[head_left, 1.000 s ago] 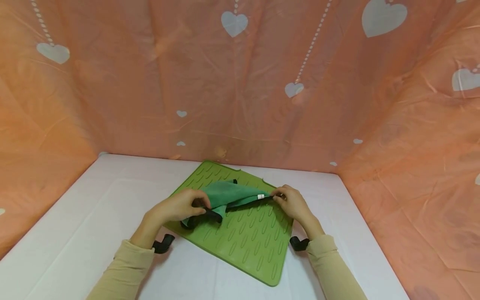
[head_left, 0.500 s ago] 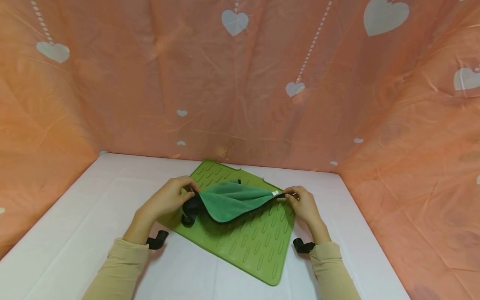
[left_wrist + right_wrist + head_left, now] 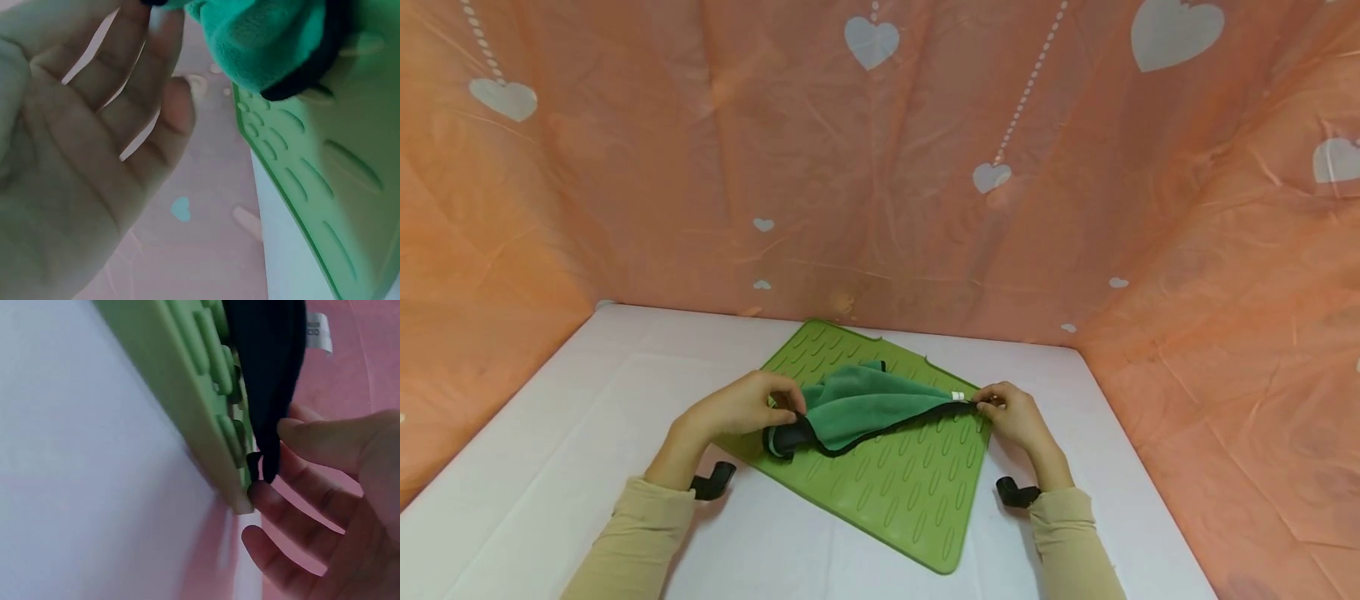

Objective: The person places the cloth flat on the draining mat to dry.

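Observation:
A green cloth with a black edging (image 3: pixel 872 404) is drawn out between my two hands over a green ridged mat (image 3: pixel 895 492). My left hand (image 3: pixel 737 410) pinches its left corner, where a dark part of the cloth hangs in a fold. At the right corner, next to a small white label (image 3: pixel 957 396), my right hand (image 3: pixel 1017 421) pinches the edge. The right wrist view shows the cloth's dark underside (image 3: pixel 265 369) narrowing to the thumb and fingertips. In the left wrist view the green side (image 3: pixel 250 47) droops beside the fingers, whose tips are cut off at the top.
The mat lies slantwise on a white table (image 3: pixel 625 408). An orange curtain with pale hearts (image 3: pixel 880 208) rises behind and at both sides. Black wrist mounts (image 3: pixel 715 481) show below each hand.
The cloth, bunched at first, is spread wider. My left hand moved left and up, then slightly down. My right hand moved to the right and a little down, still gripping its corner.

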Tool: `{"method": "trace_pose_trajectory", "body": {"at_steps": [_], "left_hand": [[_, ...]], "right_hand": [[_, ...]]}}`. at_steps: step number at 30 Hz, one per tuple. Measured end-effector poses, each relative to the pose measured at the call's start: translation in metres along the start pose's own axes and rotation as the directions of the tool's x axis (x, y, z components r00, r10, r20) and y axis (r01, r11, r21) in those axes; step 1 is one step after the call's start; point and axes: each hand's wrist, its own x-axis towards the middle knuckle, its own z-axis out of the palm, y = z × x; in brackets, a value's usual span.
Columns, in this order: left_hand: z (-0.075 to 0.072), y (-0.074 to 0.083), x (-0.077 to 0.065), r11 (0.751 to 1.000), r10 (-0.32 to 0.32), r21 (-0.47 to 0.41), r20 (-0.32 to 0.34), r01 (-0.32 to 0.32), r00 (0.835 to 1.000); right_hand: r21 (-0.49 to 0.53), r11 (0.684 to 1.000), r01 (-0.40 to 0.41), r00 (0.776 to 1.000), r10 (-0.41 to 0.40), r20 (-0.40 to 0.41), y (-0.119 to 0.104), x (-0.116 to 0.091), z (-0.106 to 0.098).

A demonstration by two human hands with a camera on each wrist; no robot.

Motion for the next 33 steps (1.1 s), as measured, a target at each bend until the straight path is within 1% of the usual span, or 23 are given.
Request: {"method": "trace_pose_trajectory", "body": {"at_steps": [2,4,7,10,12,15,18,20,22,24,27,30,31,33], "left_hand": [[0.0,0.002,-0.001,1.0,0.009,-0.029,0.033,-0.008,0.999],[0.0,0.003,-0.001,0.998,0.022,-0.058,0.051,-0.019,0.998],[0.001,0.005,0.0,0.996,0.018,-0.092,0.043,-0.014,0.999],[0.003,0.006,0.002,0.995,0.043,-0.096,0.016,-0.041,0.999],[0.005,0.006,0.003,0.995,0.058,-0.078,-0.005,-0.059,0.998],[0.011,0.007,0.006,0.996,0.078,-0.039,-0.041,-0.079,0.996],[0.016,0.009,0.008,0.996,0.085,-0.008,-0.078,-0.086,0.993],[0.018,0.013,0.009,0.996,0.088,-0.01,-0.101,-0.089,0.991],[0.02,0.017,0.009,0.995,0.087,-0.041,-0.12,-0.093,0.989],[0.021,0.022,0.01,0.99,0.086,-0.099,-0.141,-0.1,0.986],[0.022,0.028,0.011,0.977,0.085,-0.179,-0.167,-0.115,0.982],[0.022,0.029,0.011,0.971,0.108,-0.193,-0.162,-0.139,0.981],[0.022,0.03,0.01,0.972,0.118,-0.188,-0.144,-0.144,0.983],[0.022,0.029,0.01,0.971,0.136,-0.188,-0.082,-0.15,0.987]], "right_hand": [[-0.009,1.0,0.023,1.0,-0.024,-0.017,-0.003,0.0,-0.001],[-0.01,0.999,0.051,0.998,-0.051,-0.036,-0.008,0.0,-0.002],[0.005,0.996,0.085,0.995,-0.085,-0.057,-0.021,0.0,0.001],[0.04,0.99,0.135,0.99,-0.134,-0.048,-0.038,-0.002,0.008],[0.06,0.982,0.182,0.983,-0.181,-0.02,-0.049,-0.002,0.013],[0.072,0.963,0.259,0.964,-0.262,0.04,-0.064,-0.005,0.022],[0.06,0.94,0.334,0.934,-0.339,0.114,-0.076,-0.008,0.03],[0.057,0.927,0.371,0.911,-0.376,0.169,-0.081,-0.01,0.034],[0.065,0.916,0.397,0.89,-0.401,0.218,-0.085,-0.012,0.037],[0.075,0.912,0.404,0.876,-0.409,0.254,-0.087,-0.013,0.039],[0.095,0.916,0.389,0.872,-0.399,0.285,-0.088,-0.014,0.04],[0.103,0.916,0.387,0.86,-0.399,0.319,-0.088,-0.014,0.04],[0.101,0.917,0.386,0.853,-0.397,0.338,-0.088,-0.015,0.04],[0.085,0.912,0.401,0.834,-0.402,0.377,-0.088,-0.015,0.041]]}}
